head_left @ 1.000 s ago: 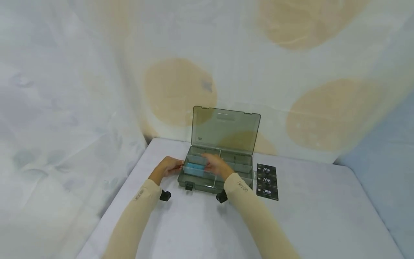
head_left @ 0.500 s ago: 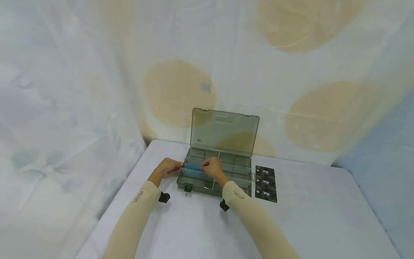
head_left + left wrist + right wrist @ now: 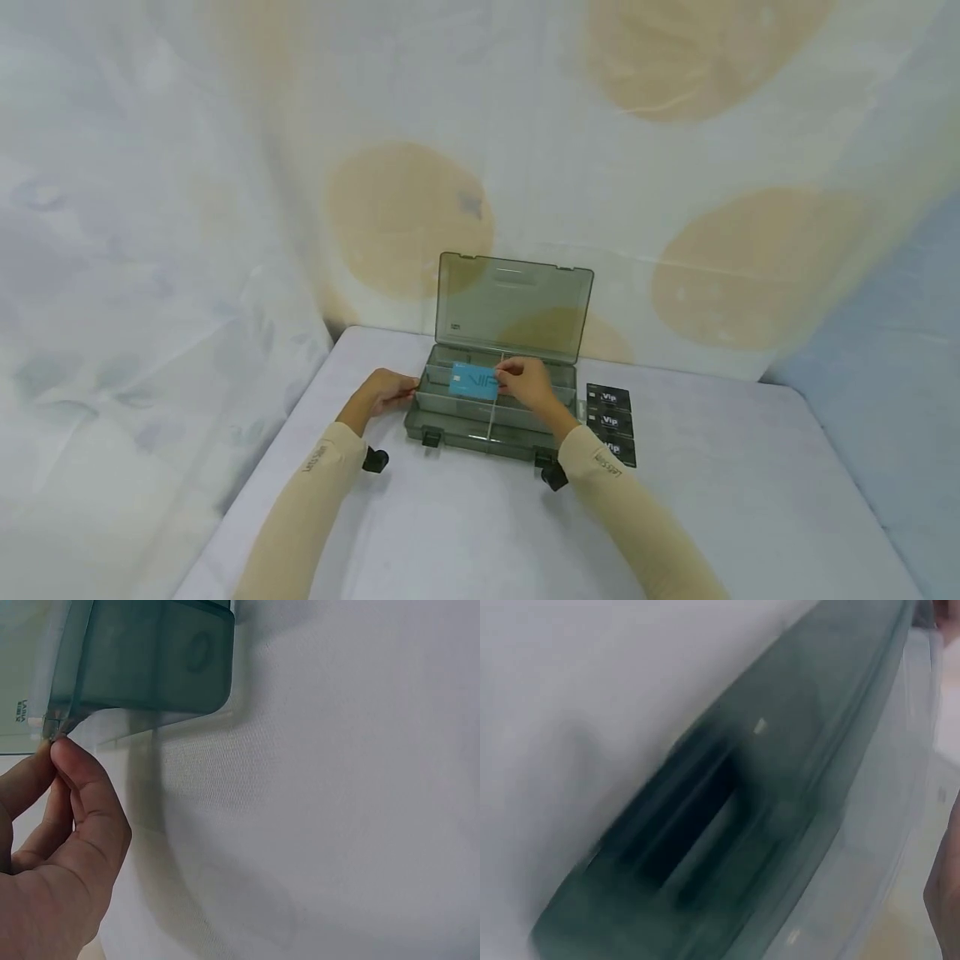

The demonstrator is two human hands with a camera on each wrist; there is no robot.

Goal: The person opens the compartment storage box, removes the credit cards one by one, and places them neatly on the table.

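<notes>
Right hand: centre of the head view, fingers pinching the right edge of a blue card, which stands on edge, face toward the camera, above the middle rows of the organiser box. The right wrist view shows only blurred smoky plastic; the grip itself cannot be read there.

Left hand: left of centre, fingertips closed on the left end wall of the box; in the left wrist view the thumb and forefinger pinch a corner rib of the tinted plastic.

Organiser box: translucent grey, lid propped upright behind, two black latches at the front edge, divided into long rows with a central partition. Rests on the pale worktop.

Black cards: three, marked "Vip", laid in a column just right of the box, partly behind the right sleeve.

Handling note, as a judgement: the card is thin and stiff, so a light pinch on one short edge suffices. Keeping it square to the dividers should stop its lower corner catching a partition. The left hand's hold on the end wall probably keeps the light box from sliding.
</notes>
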